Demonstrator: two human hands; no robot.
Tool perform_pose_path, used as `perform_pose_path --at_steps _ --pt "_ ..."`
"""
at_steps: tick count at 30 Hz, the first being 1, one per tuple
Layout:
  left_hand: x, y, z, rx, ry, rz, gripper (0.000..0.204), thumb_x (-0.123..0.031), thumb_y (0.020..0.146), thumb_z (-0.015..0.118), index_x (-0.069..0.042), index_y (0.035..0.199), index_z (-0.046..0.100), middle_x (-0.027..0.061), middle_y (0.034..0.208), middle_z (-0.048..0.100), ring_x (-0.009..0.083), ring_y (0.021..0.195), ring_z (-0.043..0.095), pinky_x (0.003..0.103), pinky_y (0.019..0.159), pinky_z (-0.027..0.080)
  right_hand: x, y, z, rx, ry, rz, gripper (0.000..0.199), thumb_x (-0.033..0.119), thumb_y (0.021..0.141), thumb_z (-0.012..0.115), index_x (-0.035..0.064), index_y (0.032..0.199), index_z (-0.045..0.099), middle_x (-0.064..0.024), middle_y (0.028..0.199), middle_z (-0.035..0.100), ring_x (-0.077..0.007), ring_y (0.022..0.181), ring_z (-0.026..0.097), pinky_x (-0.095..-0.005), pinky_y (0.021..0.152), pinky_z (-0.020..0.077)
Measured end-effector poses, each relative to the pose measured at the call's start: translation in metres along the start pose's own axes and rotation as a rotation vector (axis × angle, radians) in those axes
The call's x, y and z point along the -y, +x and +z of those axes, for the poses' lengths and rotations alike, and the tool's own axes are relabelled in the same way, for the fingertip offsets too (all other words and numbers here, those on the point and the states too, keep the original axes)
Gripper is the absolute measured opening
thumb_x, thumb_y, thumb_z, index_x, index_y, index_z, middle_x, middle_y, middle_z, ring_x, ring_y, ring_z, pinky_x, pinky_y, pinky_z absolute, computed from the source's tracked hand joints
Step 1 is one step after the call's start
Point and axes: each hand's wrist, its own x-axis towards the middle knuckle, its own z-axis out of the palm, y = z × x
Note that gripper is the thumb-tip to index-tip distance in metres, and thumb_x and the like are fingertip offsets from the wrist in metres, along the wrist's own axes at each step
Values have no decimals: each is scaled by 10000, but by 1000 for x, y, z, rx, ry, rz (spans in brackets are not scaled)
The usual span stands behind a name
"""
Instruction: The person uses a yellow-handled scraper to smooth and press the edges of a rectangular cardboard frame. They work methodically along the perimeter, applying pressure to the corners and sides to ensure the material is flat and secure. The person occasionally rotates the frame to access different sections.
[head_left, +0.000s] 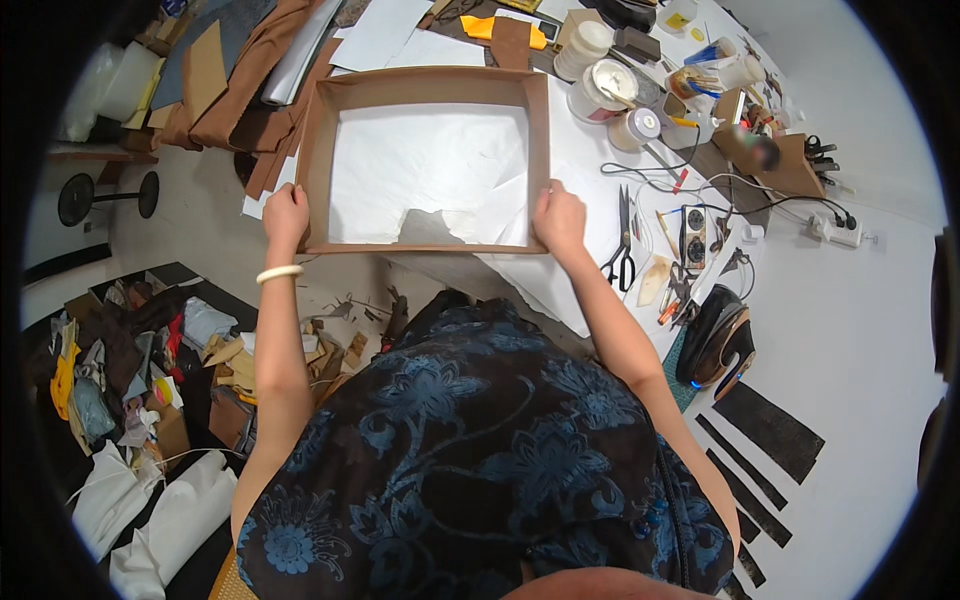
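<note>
A shallow brown cardboard box (pixel 318 150) lies open on the white table, lined with crinkled white paper (pixel 420 165). My left hand (pixel 286 214) grips the box's near left corner; a pale bangle sits on that wrist. My right hand (pixel 558 218) holds the near right corner, fingers curled over the rim. Both forearms come up from the lower edge past my dark blue flowered top. A dark shadow or gap shows in the paper at the near wall.
Black scissors (pixel 622 262), a power strip (pixel 692 236), cables and small tools lie to the right. Glue tubs (pixel 604 88) and jars stand beyond. A black iron (pixel 716 336) and dark strips (pixel 770 430) sit at lower right. Brown sheets (pixel 250 60) pile at far left; scraps cover the floor (pixel 150 370).
</note>
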Motion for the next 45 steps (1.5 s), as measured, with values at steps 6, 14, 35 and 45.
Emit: perform_pose_path --at_steps 6,14,35,45 --pt "3 -76 -25 -73 -291 -16 267 -223 875 644 15 754 647 170 671 684 352 625 683 419 621 540 -2 45 -52 -40 -126 -149 210 180 927 590 39 1063 664 -239 748 672 -441 700 664 -538 661 519" --pt "-55 -196 21 298 -841 -450 165 -60 858 687 22 736 612 80 693 668 125 569 624 272 513 511 -2 170 -53 53 -232 -335 231 187 938 565 81 1108 679 -231 937 704 -428 883 675 -523 782 523" --pt "-205 -200 -23 814 -1356 -287 285 -253 999 555 -31 1105 698 69 1020 711 165 938 650 309 881 519 49 186 53 -498 45 -545 218 132 884 643 86 1096 659 -127 1000 709 -345 1019 646 -438 898 494" --pt "-121 14 20 314 -1201 -252 203 -120 933 598 9 1073 670 75 1050 679 151 925 613 320 877 515 150 148 166 512 1585 674 426 296 845 813 93 1151 597 -31 1085 649 -179 1069 598 -380 904 488"
